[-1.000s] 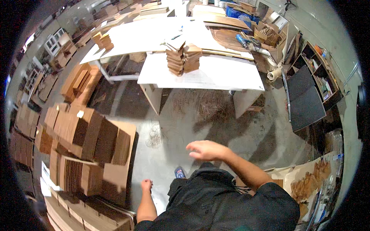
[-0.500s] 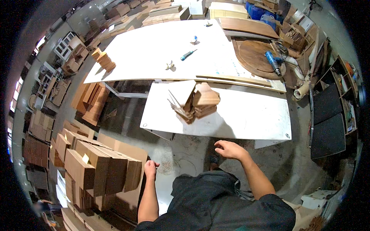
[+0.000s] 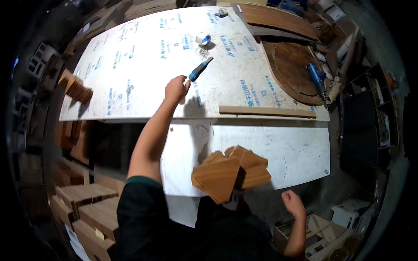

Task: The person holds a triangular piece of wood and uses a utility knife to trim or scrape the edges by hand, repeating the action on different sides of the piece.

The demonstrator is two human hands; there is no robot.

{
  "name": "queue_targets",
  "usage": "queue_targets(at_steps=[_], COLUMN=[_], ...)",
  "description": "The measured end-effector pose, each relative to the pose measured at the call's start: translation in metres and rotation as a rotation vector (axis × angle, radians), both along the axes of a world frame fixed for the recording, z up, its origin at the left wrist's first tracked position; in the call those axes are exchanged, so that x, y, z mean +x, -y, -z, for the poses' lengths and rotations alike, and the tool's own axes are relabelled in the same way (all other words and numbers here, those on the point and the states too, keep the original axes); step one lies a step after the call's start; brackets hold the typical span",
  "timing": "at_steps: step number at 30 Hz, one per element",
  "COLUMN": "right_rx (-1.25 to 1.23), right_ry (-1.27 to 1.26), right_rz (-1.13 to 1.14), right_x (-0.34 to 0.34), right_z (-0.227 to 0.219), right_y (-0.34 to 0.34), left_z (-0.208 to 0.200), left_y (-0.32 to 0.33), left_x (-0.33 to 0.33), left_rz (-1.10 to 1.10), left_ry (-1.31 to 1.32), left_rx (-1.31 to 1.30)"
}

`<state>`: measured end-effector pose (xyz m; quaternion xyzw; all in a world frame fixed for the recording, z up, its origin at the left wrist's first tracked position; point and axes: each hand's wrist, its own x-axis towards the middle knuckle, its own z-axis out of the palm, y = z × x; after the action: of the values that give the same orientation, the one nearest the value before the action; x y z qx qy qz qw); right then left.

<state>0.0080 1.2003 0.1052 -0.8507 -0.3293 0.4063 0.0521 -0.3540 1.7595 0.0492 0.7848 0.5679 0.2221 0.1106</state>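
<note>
My left hand [image 3: 176,89] reaches out over the far white board. Its thumb and forefinger are a little apart, right at the butt end of a blue-and-black utility knife [image 3: 198,71]. Nearly the whole handle shows beyond the fingertips, with the blade pointing up and to the right. My right hand [image 3: 293,202] hangs low beside the near table, its fingers curled with nothing visible in them. In front of my body, a stack of angular brown wooden pieces [image 3: 222,176] stands at the edge of the white near table [image 3: 296,148].
A small white-and-blue roll [image 3: 203,40] lies beyond the knife. A wooden strip [image 3: 265,112] runs along the edge of the far board [image 3: 148,95]. On the right are a blue heat gun [image 3: 316,79] and a round wooden panel [image 3: 291,71]. Stacked cartons [image 3: 98,213] stand at lower left.
My left hand has moved from beside the cartons out to the knife. My view has shifted closer to the tables. My right hand has moved rightward, its fingers now more curled.
</note>
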Motion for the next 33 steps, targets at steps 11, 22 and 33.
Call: queue_targets(at_steps=[11, 22, 33], right_rx=[0.036, 0.428, 0.857], right_ry=[-0.074, -0.075, 0.061], right_rz=[0.513, 0.645, 0.739], right_x=[-0.088, -0.181, -0.32], right_z=[0.022, -0.056, -0.131], right_y=[0.115, 0.134, 0.27], left_z=[0.088, -0.204, -0.28], left_y=[-0.101, 0.121, 0.481], left_x=[0.072, 0.128, 0.081], left_rz=[0.078, 1.028, 1.56], left_ry=[-0.148, 0.853, 0.548], left_rx=[-0.001, -0.843, -1.131])
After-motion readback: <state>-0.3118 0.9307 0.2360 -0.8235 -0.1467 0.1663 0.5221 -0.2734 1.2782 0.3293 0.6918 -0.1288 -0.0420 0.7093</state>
